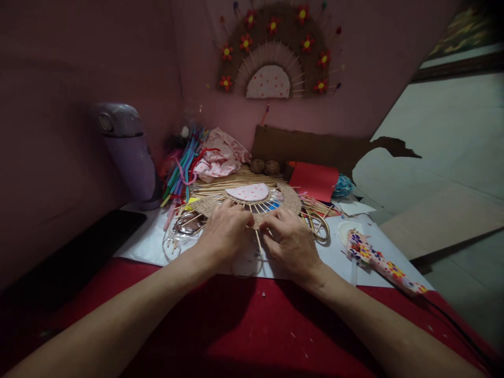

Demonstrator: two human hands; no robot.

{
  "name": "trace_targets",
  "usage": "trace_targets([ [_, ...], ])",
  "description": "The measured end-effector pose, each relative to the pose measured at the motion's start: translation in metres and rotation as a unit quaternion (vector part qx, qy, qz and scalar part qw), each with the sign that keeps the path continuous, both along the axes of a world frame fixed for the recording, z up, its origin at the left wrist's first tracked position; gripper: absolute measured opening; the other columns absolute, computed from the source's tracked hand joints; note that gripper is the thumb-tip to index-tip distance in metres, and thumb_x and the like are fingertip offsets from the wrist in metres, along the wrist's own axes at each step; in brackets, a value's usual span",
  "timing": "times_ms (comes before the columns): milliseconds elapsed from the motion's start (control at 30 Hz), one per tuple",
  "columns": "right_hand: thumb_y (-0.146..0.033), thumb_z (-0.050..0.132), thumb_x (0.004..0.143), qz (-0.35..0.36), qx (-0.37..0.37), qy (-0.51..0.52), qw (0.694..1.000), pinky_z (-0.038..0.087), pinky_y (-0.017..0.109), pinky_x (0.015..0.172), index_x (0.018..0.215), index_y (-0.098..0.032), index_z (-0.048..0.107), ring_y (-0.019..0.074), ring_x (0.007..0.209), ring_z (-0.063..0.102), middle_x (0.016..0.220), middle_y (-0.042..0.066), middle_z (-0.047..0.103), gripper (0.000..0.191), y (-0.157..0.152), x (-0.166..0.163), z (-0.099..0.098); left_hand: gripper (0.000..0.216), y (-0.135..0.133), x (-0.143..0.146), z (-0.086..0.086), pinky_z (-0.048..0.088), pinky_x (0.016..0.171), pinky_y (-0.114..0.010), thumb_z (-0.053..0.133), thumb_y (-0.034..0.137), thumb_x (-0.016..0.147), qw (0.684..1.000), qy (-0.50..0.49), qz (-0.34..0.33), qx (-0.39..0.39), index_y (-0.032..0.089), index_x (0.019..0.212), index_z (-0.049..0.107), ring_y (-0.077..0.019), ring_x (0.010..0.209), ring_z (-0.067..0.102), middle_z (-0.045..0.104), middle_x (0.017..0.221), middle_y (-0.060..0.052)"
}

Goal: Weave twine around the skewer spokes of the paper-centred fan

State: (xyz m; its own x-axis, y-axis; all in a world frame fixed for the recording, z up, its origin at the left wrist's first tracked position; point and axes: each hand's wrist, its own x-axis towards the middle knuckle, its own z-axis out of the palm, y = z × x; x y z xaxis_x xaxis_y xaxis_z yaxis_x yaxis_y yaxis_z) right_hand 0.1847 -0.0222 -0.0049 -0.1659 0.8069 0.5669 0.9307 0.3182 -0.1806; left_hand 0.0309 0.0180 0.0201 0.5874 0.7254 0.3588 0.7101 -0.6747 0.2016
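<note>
A half-round craft [289, 198] made of thin sticks and a twine-covered arc lies in front of me, with a white dotted half-circle [248, 192] at its centre. My left hand [228, 231] is closed on the near edge of the arc. Close beside it, my right hand [289, 244] pinches the same edge, fingertips bent inward. Between the two hands one stick [259, 244] points toward me. A loose loop of twine [246, 275] hangs below them, partly in shadow. The fingertips partly cover the spot they press.
Behind the craft lie bamboo sticks [220, 184], dotted cloth [220, 152], twine balls [271, 167] and red paper [315, 180]. Scissors [321, 228] and a flower-patterned glue gun [386, 265] with a cord are on the right. A purple bottle [132, 163] and dark phone-like slab [79, 252] stand left.
</note>
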Motion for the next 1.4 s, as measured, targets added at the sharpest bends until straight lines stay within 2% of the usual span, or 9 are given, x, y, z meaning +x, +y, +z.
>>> trace_targets([
  [133, -0.018, 0.056, 0.077, 0.008, 0.009, 0.001, 1.000, 0.036, 0.031, 0.070, 0.075, -0.022, 0.059, 0.0192, 0.083, 0.047, 0.084, 0.003, 0.056, 0.005, -0.001, 0.001, -0.001, 0.012, 0.002, 0.000, 0.001, 0.036, 0.073, -0.035, 0.058, 0.020, 0.076, 0.999, 0.027, -0.023, 0.022, 0.020, 0.071, 0.068, -0.0218, 0.082, 0.046, 0.062, 0.074, -0.005],
  [400, -0.017, 0.056, 0.078, 0.005, 0.012, -0.018, 1.000, 0.035, 0.030, 0.070, 0.075, -0.021, 0.060, 0.0183, 0.081, 0.048, 0.083, 0.003, 0.057, 0.006, -0.002, 0.001, -0.001, 0.015, 0.002, 0.002, -0.002, 0.032, 0.072, -0.039, 0.056, 0.025, 0.080, 0.986, 0.091, -0.032, 0.136, 0.019, 0.071, 0.066, -0.0259, 0.085, 0.046, 0.062, 0.074, -0.007],
  [700, -0.016, 0.056, 0.077, 0.009, 0.002, -0.003, 1.000, 0.035, 0.029, 0.068, 0.075, -0.021, 0.061, 0.0173, 0.079, 0.048, 0.081, 0.003, 0.057, 0.008, -0.003, 0.000, -0.002, 0.015, 0.002, 0.004, 0.000, 0.031, 0.073, -0.038, 0.059, 0.024, 0.078, 0.979, 0.121, -0.052, 0.154, 0.017, 0.066, 0.064, -0.0242, 0.082, 0.047, 0.063, 0.072, -0.006],
  [867, -0.015, 0.056, 0.077, 0.009, -0.002, -0.002, 1.000, 0.036, 0.029, 0.070, 0.075, -0.022, 0.062, 0.0173, 0.080, 0.048, 0.081, 0.002, 0.057, 0.009, -0.003, 0.000, 0.000, 0.018, 0.001, 0.005, 0.002, 0.032, 0.075, -0.039, 0.051, 0.021, 0.084, 0.970, 0.148, -0.081, 0.174, 0.015, 0.071, 0.063, -0.0240, 0.082, 0.046, 0.063, 0.076, -0.008],
  [1200, -0.016, 0.055, 0.077, 0.020, -0.005, 0.037, 0.999, 0.040, 0.032, 0.074, 0.080, -0.021, 0.064, 0.0187, 0.084, 0.051, 0.085, 0.004, 0.059, 0.011, -0.004, 0.001, -0.001, 0.016, 0.010, 0.004, -0.005, 0.033, 0.075, -0.037, 0.051, 0.020, 0.082, 0.978, 0.111, -0.073, 0.161, 0.016, 0.069, 0.060, -0.0231, 0.083, 0.046, 0.062, 0.078, -0.008],
  [1300, -0.021, 0.052, 0.082, 0.019, 0.016, 0.075, 0.997, 0.042, 0.034, 0.076, 0.084, -0.021, 0.065, 0.0190, 0.085, 0.053, 0.086, 0.005, 0.061, 0.012, -0.005, 0.006, 0.005, 0.014, 0.012, 0.001, -0.006, 0.033, 0.074, -0.036, 0.051, 0.018, 0.080, 0.983, 0.098, -0.067, 0.139, 0.016, 0.069, 0.060, -0.0221, 0.083, 0.046, 0.062, 0.078, -0.007],
  [1400, -0.024, 0.050, 0.084, 0.003, 0.056, 0.125, 0.991, 0.043, 0.033, 0.074, 0.083, -0.020, 0.065, 0.0184, 0.083, 0.056, 0.085, 0.005, 0.062, 0.015, -0.011, 0.021, 0.022, 0.014, 0.014, -0.002, -0.007, 0.033, 0.074, -0.036, 0.051, 0.017, 0.079, 0.985, 0.084, -0.071, 0.132, 0.016, 0.068, 0.058, -0.0218, 0.083, 0.046, 0.061, 0.078, -0.006],
])
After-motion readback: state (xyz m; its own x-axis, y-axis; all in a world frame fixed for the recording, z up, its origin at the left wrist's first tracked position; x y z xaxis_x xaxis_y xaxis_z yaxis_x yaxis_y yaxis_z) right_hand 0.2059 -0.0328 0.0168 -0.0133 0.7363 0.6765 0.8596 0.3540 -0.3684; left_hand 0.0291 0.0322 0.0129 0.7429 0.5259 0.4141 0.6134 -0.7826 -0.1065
